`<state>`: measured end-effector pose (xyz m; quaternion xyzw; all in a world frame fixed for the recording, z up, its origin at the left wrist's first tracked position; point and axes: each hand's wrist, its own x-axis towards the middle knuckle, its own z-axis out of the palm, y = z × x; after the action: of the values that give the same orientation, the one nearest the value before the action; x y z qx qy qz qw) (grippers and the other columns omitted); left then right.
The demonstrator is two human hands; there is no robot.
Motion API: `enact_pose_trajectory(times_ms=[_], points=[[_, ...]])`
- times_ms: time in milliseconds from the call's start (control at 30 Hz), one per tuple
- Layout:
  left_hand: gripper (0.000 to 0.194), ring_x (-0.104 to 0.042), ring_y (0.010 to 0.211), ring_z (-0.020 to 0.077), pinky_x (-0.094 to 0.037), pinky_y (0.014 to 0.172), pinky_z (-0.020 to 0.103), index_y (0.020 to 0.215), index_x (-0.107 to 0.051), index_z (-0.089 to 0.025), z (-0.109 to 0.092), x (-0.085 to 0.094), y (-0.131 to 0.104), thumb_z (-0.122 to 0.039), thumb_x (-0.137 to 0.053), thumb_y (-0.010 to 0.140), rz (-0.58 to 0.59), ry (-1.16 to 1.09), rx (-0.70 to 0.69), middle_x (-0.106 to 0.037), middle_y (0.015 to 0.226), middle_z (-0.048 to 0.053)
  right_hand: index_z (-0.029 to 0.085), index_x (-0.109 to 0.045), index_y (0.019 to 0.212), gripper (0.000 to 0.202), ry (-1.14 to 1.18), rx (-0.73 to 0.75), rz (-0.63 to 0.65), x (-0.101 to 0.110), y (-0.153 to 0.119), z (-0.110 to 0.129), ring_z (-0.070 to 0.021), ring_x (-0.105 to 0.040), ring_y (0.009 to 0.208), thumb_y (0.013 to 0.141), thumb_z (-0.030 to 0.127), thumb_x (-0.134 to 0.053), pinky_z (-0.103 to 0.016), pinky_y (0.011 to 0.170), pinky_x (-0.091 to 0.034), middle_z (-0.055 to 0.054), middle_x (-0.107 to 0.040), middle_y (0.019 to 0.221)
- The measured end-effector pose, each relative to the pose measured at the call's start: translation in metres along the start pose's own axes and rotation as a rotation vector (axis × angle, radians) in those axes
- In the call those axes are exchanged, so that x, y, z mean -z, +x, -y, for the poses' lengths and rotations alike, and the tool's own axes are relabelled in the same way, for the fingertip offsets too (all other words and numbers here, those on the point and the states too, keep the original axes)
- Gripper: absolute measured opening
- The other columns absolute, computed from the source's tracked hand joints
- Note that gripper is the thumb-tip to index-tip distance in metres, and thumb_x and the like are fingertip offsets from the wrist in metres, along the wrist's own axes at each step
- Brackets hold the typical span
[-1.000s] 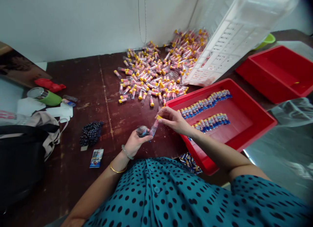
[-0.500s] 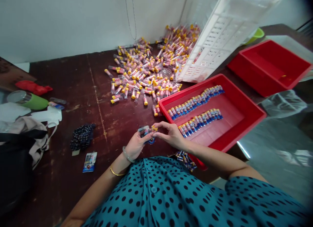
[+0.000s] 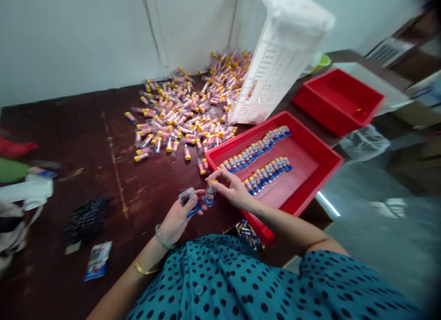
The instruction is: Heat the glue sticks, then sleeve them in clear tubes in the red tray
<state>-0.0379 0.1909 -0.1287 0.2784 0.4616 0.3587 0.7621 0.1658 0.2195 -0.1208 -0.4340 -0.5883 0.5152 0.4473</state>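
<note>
My left hand (image 3: 178, 217) is closed on a small stack of printed blue-and-clear sachets (image 3: 189, 198), thumb on top. Between the thumb and fingers of my right hand (image 3: 230, 188) is a yellow-capped tube (image 3: 209, 193) with a blue printed wrapper around its lower part. The tube stands nearly upright, just right of the sachets. Close by on the right, a red tray (image 3: 312, 184) holds two slanting rows of similar wrapped tubes (image 3: 267, 175). Beyond my hands lies a loose heap of yellow-capped tubes with pink contents (image 3: 186, 115).
A white perforated crate (image 3: 272, 67) stands tilted behind the tray. Farther right is a second red tray (image 3: 330, 104). On the left lie a printed sachet (image 3: 98, 261), a dark cloth bundle (image 3: 86, 219) and a green object (image 3: 13, 170). More wrapped tubes (image 3: 248, 235) sit below the tray's near edge.
My hands have drawn apart: the right one now lifts the wrapped tube clear of the sachets in my left. The whole view has swung to the right.
</note>
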Motion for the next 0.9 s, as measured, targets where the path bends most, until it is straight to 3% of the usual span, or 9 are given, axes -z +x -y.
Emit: enact_pose_trajectory(times_ms=[67,133,233,267,333,433,533,700,900], points=[[0.046,-0.065,0.079,0.0166,-0.054,0.069,0.027,0.109,-0.069,-0.017,-0.003,0.003,0.002,-0.045,-0.077,0.074,-0.015,0.036,-0.001,-0.072,0.095,0.007,0.023,-0.055,0.110,0.030,-0.006,-0.003,-0.149,0.054,0.014,-0.006,-0.0145,-0.063,0.085,0.090,0.045,-0.059,-0.028,0.078,-0.053,-0.002,-0.063,0.097],[0.050,-0.066,0.081,0.0172,-0.054,0.069,0.026,0.117,-0.065,-0.019,-0.004,0.010,0.004,-0.042,-0.077,0.075,-0.052,0.047,-0.004,-0.072,0.096,0.006,0.023,-0.050,0.121,0.039,-0.180,-0.067,-0.315,0.128,0.020,-0.012,-0.0144,-0.063,0.083,0.089,0.045,-0.058,-0.028,0.074,-0.053,-0.002,-0.063,0.098],[0.060,-0.067,0.082,0.0183,-0.056,0.069,0.026,0.127,-0.059,-0.022,-0.002,0.025,0.005,-0.040,-0.078,0.073,-0.101,0.058,0.020,-0.073,0.094,0.005,0.016,-0.052,0.123,0.043,-0.593,-0.378,-0.605,0.236,0.005,-0.023,-0.0159,-0.062,0.076,0.086,0.036,-0.059,-0.031,0.073,-0.053,-0.004,-0.065,0.088],[0.063,-0.067,0.083,0.0191,-0.056,0.069,0.027,0.128,-0.058,-0.022,-0.002,0.030,0.005,-0.041,-0.079,0.072,-0.118,0.064,0.030,-0.073,0.095,0.005,0.013,-0.055,0.119,0.040,-0.645,-0.427,-0.662,0.262,-0.005,-0.029,-0.0174,-0.062,0.076,0.084,0.031,-0.061,-0.033,0.076,-0.052,-0.006,-0.066,0.087],[0.066,-0.068,0.085,0.0206,-0.057,0.070,0.027,0.128,-0.059,-0.022,0.000,0.038,0.004,-0.042,-0.081,0.069,-0.146,0.073,0.051,-0.074,0.096,0.006,0.010,-0.062,0.109,0.034,-0.708,-0.505,-0.727,0.294,-0.024,-0.045,-0.0204,-0.064,0.079,0.079,0.025,-0.064,-0.036,0.080,-0.052,-0.011,-0.068,0.086],[0.069,-0.068,0.086,0.0220,-0.058,0.070,0.026,0.126,-0.061,-0.021,-0.001,0.043,0.003,-0.042,-0.083,0.064,-0.173,0.076,0.074,-0.075,0.097,0.007,0.010,-0.067,0.105,0.030,-0.751,-0.555,-0.728,0.307,-0.038,-0.071,-0.0239,-0.066,0.090,0.078,0.024,-0.064,-0.037,0.086,-0.051,-0.016,-0.071,0.097],[0.071,-0.068,0.087,0.0219,-0.059,0.069,0.024,0.125,-0.062,-0.021,-0.004,0.043,0.003,-0.042,-0.085,0.061,-0.176,0.070,0.079,-0.075,0.097,0.006,0.011,-0.066,0.115,0.036,-0.768,-0.549,-0.685,0.309,-0.039,-0.086,-0.0247,-0.064,0.107,0.082,0.024,-0.058,-0.036,0.095,-0.048,-0.018,-0.068,0.117],[0.070,-0.069,0.089,0.0227,-0.059,0.068,0.023,0.123,-0.064,-0.022,-0.012,0.054,-0.002,-0.041,-0.086,0.059,-0.209,0.048,0.063,-0.076,0.097,0.006,0.012,-0.060,0.129,0.057,-0.757,-0.545,-0.518,0.317,-0.052,-0.086,-0.0242,-0.064,0.111,0.071,0.012,-0.061,-0.036,0.099,-0.048,-0.015,-0.066,0.126],[0.063,-0.069,0.089,0.0214,-0.060,0.069,0.021,0.118,-0.068,-0.026,-0.011,0.068,-0.002,-0.039,-0.086,0.059,-0.223,0.044,0.054,-0.076,0.099,0.003,0.013,-0.059,0.130,0.078,-0.791,-0.518,-0.387,0.314,-0.065,-0.083,-0.0268,-0.061,0.117,0.054,0.002,-0.070,-0.038,0.106,-0.042,-0.013,-0.063,0.130]])
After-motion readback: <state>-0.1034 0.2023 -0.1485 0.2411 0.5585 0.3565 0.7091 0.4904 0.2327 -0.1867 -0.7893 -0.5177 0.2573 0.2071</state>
